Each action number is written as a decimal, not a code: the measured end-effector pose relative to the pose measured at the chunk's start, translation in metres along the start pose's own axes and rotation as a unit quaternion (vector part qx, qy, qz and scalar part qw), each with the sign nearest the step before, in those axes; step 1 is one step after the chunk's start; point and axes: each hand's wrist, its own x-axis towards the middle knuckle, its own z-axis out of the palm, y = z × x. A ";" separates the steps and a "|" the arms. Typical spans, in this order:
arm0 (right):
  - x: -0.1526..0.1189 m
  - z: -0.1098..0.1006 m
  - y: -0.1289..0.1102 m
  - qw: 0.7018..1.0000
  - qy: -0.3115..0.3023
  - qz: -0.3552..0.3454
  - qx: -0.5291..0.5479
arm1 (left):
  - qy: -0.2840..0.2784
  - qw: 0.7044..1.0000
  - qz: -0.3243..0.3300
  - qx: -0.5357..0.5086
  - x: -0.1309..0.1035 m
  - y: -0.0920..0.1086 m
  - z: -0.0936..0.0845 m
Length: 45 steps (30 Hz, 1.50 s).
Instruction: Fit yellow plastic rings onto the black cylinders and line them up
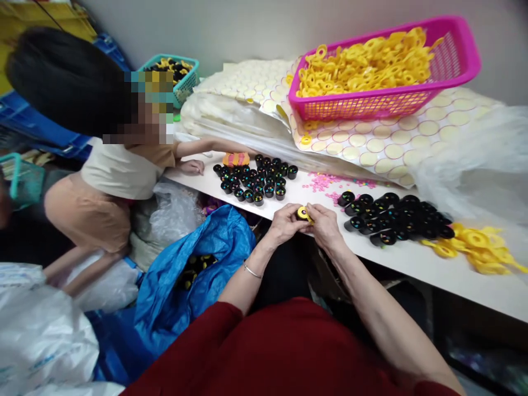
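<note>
Both my hands meet over the front edge of the white table [313, 192]. Between them is a small black cup with a yellow ring on top [303, 213]. My left hand [284, 224] has its fingers closed round the cup's side, and my right hand [324, 223] pinches the yellow ring at its edge. Black cups with coloured bits inside stand in a group [259, 179] beyond my left hand. A second group of black cups [385, 217] is to the right of my right hand. Loose yellow rings [480, 247] lie beside that group.
A pink basket of yellow rings [383, 107] rests on sticker sheets [375, 146] at the back. Pink beads [324, 181] lie between the cup groups. Another person [119, 165] reaches over the table at left. A blue sack [165, 291] stands below, and a teal basket [187, 82] behind.
</note>
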 end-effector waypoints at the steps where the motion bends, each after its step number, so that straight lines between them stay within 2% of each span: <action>1: -0.006 -0.005 0.001 1.000 -0.015 -0.002 0.007 | 0.009 1.000 0.007 -0.001 -0.004 0.001 0.000; 4: -0.027 -0.028 0.004 0.998 -0.036 -0.029 0.035 | 0.032 0.999 0.025 -0.034 -0.019 0.009 0.007; 6: -0.043 -0.046 0.007 0.997 -0.052 -0.048 0.039 | 0.023 0.997 0.034 -0.072 -0.030 0.016 0.014; 10: -0.070 -0.073 0.011 0.985 -0.164 -0.055 0.028 | -0.013 0.995 0.081 -0.060 -0.045 0.028 0.026; 12: -0.077 -0.082 0.012 0.980 -0.191 -0.053 0.034 | -0.034 0.992 0.124 -0.019 -0.050 0.030 0.031; 15: -0.082 -0.097 0.011 0.979 -0.188 -0.064 0.035 | -0.068 0.982 0.176 0.022 -0.057 0.032 0.039; 19: -0.088 -0.117 0.010 0.971 -0.231 -0.059 0.021 | -0.088 0.981 0.172 -0.005 -0.065 0.032 0.052; 22: -0.093 -0.127 0.014 0.976 -0.203 -0.067 0.032 | -0.102 0.978 0.180 -0.004 -0.069 0.032 0.062; 25: -0.095 -0.134 0.018 0.982 -0.164 -0.082 0.047 | -0.120 0.964 0.231 0.051 -0.071 0.031 0.071; 29: -0.099 -0.144 0.016 0.984 -0.159 -0.078 0.032 | -0.156 0.926 0.308 0.150 -0.075 0.025 0.083; 32: -0.106 -0.150 0.012 0.986 -0.157 -0.063 0.001 | -0.188 0.897 0.339 0.214 -0.079 0.018 0.089; 35: -0.114 -0.155 0.010 0.987 -0.154 -0.041 -0.019 | -0.213 0.882 0.337 0.252 -0.085 0.014 0.095; 39: -0.121 -0.157 0.014 0.993 -0.117 -0.013 -0.003 | -0.243 0.887 0.301 0.252 -0.091 0.017 0.101; 45: -0.128 -0.157 0.024 0.996 -0.081 -0.023 0.041 | -0.256 0.878 0.304 0.266 -0.095 0.021 0.106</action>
